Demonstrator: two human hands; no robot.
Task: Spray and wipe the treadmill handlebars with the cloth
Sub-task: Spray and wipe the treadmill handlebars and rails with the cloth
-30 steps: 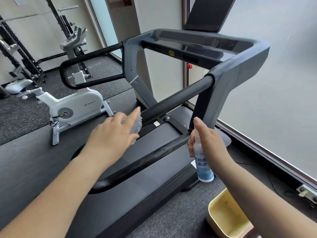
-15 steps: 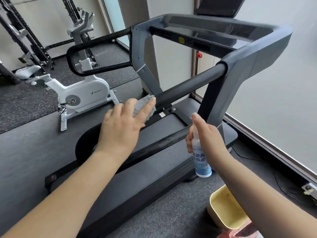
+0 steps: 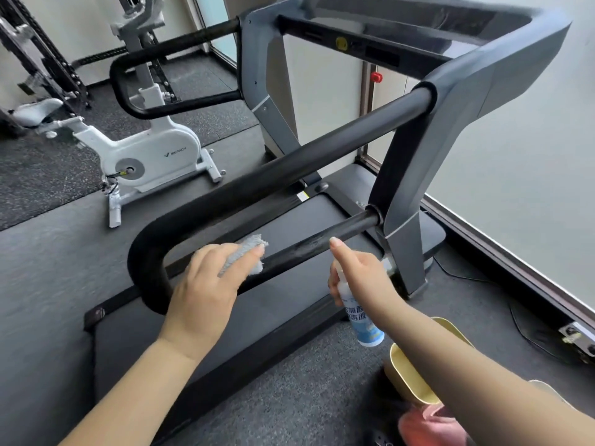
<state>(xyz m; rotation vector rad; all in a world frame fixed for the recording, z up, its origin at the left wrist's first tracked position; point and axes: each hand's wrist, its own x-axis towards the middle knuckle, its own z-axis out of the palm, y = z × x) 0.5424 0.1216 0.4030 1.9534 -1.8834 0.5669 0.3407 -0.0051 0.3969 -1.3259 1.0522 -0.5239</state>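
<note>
Pressing a grey cloth [image 3: 246, 256] against the lower bar of the near treadmill handlebar [image 3: 289, 169], the left hand [image 3: 211, 289] lies with its fingers nearly straight and laid flat over the fabric, whose frayed edge pokes out past the fingertips; whether the thumb hooks underneath cannot be seen. The right hand [image 3: 360, 272] is wrapped round a small white spray bottle [image 3: 362, 313] with a pale blue label, its index finger stretched straight up over the top of the bottle, close beside a scuffed, pale-streaked stretch of that same lower bar. This handlebar is a black padded loop, an upper and a lower bar joined by a curved bend at the near end, fixed to the grey upright of the treadmill [image 3: 467, 101]; a second loop of the same kind [image 3: 154, 82] hangs from the far upright, so two handlebars show. On the floor by the right forearm stands one yellow bin [image 3: 415, 378], its inside mostly hidden by the arm, with something pink [image 3: 425, 423], blurred, just beside it. Beyond the treadmill sits one white exercise bike [image 3: 151, 156] on the dark rubber flooring, and a black weight rack [image 3: 35, 53] stands at the far left
</note>
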